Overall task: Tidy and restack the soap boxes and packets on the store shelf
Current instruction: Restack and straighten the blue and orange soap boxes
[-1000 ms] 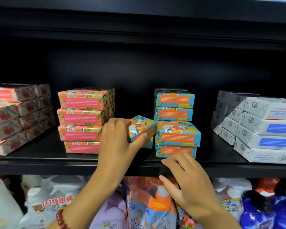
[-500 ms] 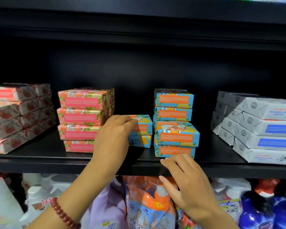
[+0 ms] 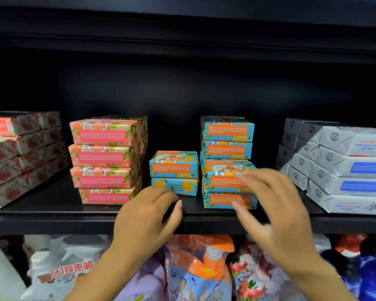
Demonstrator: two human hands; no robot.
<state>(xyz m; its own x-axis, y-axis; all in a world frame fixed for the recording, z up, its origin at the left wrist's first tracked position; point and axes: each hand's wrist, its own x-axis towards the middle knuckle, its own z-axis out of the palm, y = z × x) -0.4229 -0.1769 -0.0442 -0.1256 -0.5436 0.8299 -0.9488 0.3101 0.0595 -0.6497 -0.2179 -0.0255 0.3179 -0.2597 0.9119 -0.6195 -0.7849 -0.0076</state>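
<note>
A short stack of two blue-and-orange soap boxes [image 3: 174, 170] stands mid-shelf. To its right rises a taller blue-and-orange stack [image 3: 227, 144] whose third box juts forward, askew. My left hand [image 3: 149, 213] hovers at the shelf's front edge below the short stack, fingers loosely curled, holding nothing. Blurred by motion, my right hand [image 3: 269, 205] is in front of the tall stack's lower boxes, fingers spread and empty.
Pink floral soap boxes [image 3: 105, 159] are stacked to the left, red-patterned ones [image 3: 22, 157] at far left, white-grey boxes [image 3: 343, 164] at right. The black shelf [image 3: 52, 213] has a lip in front. Below it stand detergent bottles and refill pouches [image 3: 195, 270].
My left hand set its blue box on the short stack, let go and drew back to the shelf edge. My right hand rose from the shelf lip toward the tall blue stack.
</note>
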